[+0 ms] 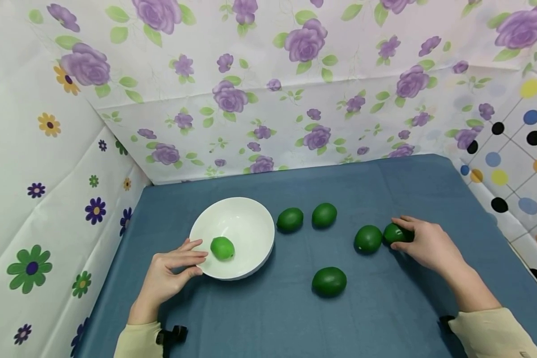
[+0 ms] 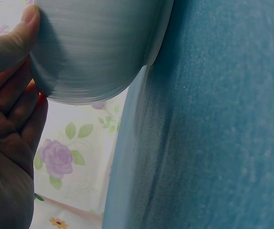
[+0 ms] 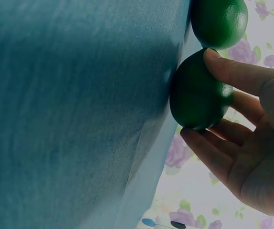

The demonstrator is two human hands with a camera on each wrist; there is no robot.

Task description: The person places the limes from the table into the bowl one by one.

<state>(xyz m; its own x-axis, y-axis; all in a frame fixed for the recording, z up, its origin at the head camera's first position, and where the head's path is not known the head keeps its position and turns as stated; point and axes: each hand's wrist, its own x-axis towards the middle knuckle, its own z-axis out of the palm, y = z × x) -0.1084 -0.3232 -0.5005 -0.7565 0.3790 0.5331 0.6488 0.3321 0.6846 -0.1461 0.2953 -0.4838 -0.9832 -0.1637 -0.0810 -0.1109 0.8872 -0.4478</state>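
Note:
At the left, a white bowl [image 1: 255, 238] stands on the table with one bright green lime [image 1: 222, 248] inside. My left hand [image 1: 172, 271] grips the bowl's near-left rim between thumb and fingers; the left wrist view shows the thumb [image 2: 25, 33] against the bowl's outer wall [image 2: 94, 52]. Over on the right, my right hand [image 1: 429, 243] pinches a dark green lime [image 3: 199, 90], thumb on one side and fingers on the other. This lime rests at the cloth, right beside another dark green lime [image 1: 368, 239].
Two dark limes [image 1: 290, 220] [image 1: 324, 215] lie right of the bowl, and another lime [image 1: 329, 282] lies nearer the front. A blue cloth [image 1: 259, 323] covers the table. Patterned sheets [image 1: 268, 109] rise at the back and both sides.

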